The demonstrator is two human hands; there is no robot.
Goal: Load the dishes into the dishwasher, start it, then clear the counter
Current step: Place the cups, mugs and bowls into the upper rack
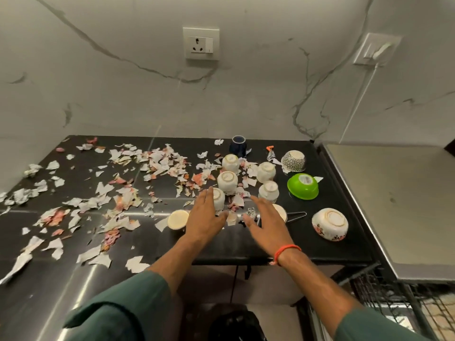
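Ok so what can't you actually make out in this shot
Head view only:
- Item under the right hand: the palm covers it; only a wire handle shows.
- White cup by the left hand: fingers hide its side, so contact is unclear.
- Green bowl label: too small to read.
- Dishwasher: not visible.

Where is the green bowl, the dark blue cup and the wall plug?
green bowl (pixel 303 187), head view, on its upturned outer side.
dark blue cup (pixel 237 146), head view, on its side wall.
wall plug (pixel 201 43), head view, middle of the socket plate.
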